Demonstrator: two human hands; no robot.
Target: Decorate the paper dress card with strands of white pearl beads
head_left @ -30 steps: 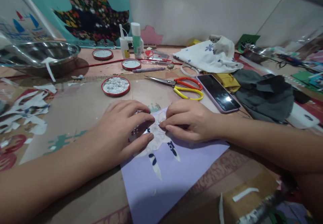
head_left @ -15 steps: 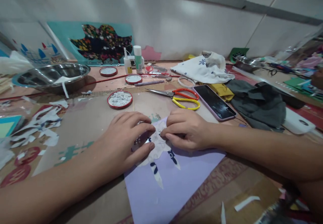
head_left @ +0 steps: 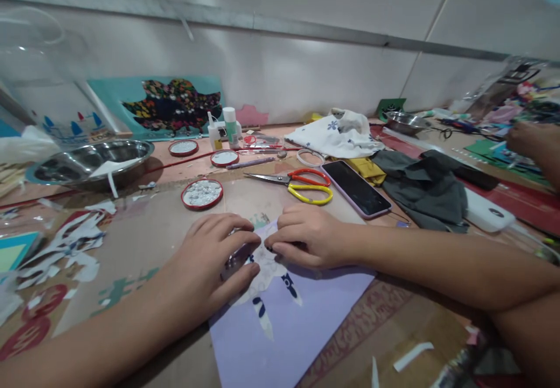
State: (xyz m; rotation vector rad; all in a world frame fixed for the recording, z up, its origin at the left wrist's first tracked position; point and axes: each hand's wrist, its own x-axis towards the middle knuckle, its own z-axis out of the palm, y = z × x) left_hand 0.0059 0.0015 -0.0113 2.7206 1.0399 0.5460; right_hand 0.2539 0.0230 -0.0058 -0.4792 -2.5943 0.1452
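A light purple sheet of paper (head_left: 297, 324) lies in front of me, bearing a whitish patterned cutout (head_left: 265, 268) with two pointed strips with dark blue marks. On its left side, my left hand (head_left: 221, 257) curves its fingers and thumb round a small clear container (head_left: 236, 258) with shiny bits in it, mostly hidden by the hand. My right hand (head_left: 308, 237) rests on the upper part of the cutout, its fingers closed and their tips pressed down at the pattern. Anything between those fingertips is too small to make out.
Beyond my hands lie scissors (head_left: 306, 186), a phone (head_left: 356, 188) and a red-rimmed lid of silvery beads (head_left: 202, 193). Glue bottles (head_left: 230, 126) stand near the wall. A metal bowl (head_left: 87, 163) and white scraps (head_left: 72, 242) are leftward. Another person's hand (head_left: 536, 146) shows at far right.
The view has tilted up and shifted slightly right, so most things sit lower and further left. My right fingertips remain pressed on the cutout, and my left hand keeps its curved grip.
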